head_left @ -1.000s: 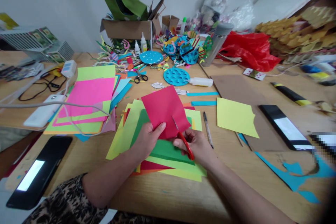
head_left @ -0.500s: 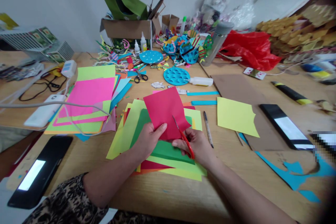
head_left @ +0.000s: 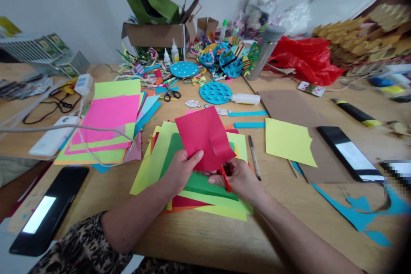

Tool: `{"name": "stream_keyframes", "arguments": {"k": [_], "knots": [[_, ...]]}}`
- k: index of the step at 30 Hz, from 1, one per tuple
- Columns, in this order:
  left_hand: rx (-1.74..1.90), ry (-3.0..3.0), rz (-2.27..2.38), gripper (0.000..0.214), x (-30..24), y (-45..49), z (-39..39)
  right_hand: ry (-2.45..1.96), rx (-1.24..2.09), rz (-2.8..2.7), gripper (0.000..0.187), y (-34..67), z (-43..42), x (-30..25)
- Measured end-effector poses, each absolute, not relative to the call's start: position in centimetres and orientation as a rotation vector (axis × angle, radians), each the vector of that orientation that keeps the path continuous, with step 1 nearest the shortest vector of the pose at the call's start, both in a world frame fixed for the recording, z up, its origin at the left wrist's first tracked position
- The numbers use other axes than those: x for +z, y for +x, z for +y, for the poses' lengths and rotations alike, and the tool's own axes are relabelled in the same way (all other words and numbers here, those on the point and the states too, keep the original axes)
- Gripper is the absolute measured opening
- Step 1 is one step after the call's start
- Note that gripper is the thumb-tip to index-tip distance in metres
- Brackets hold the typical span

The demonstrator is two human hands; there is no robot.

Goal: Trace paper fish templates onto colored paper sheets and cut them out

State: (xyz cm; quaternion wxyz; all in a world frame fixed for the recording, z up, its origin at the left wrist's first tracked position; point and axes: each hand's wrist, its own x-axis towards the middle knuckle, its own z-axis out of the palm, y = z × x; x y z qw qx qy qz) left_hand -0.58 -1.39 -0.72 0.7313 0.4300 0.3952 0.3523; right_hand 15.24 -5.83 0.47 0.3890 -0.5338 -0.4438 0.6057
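My left hand (head_left: 182,170) pinches the lower left edge of a red sheet of paper (head_left: 204,135), thumb on top. In my right hand (head_left: 239,177) is a pair of scissors (head_left: 226,178) with red handles, at the sheet's lower right edge. Most of the blades are hidden behind the paper; a short slit shows on its right part. Beneath both hands lies a stack of coloured sheets, with a green sheet (head_left: 170,154) on top of a pale yellow-green one (head_left: 239,141).
A pen (head_left: 254,157) and a yellow sheet (head_left: 285,141) lie to the right, by brown cardboard (head_left: 334,171) and a phone (head_left: 349,154). Pink paper (head_left: 109,115) tops another stack at left, near a second phone (head_left: 48,209). Black scissors (head_left: 171,93) and a blue disc (head_left: 215,93) lie behind.
The scissors have shifted slightly left and their blades have gone from the front of the red paper to mostly behind it. The paper's right corner has moved slightly outward.
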Motion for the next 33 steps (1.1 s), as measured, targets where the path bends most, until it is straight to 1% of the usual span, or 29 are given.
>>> {"name": "stream_keyframes", "arguments": {"k": [5,11,17,20,26,33], "knots": [[0.822,0.966,0.867,0.038,-1.13,-0.77,-1.41,-1.387,1.538,-1.149,0.039,15.49,-5.89,0.40],[0.789,0.988,0.854,0.031,-1.18,-0.79,-1.37,-1.386,1.557,-1.128,0.037,15.49,-6.10,0.22],[0.796,1.016,0.888,0.028,-0.95,-0.82,-1.36,-1.480,1.528,-1.146,0.039,15.35,-6.12,0.77],[0.826,1.052,0.894,0.026,-1.02,-0.91,-1.34,-1.433,1.504,-1.157,0.041,15.31,-6.02,1.02],[0.806,1.026,0.859,0.031,-1.09,-0.90,-1.44,-1.322,1.495,-1.159,0.046,15.40,-5.92,0.97],[0.764,1.013,0.895,0.025,-1.09,-0.94,-1.47,-1.359,1.523,-1.118,0.038,15.50,-6.04,0.47]]}}
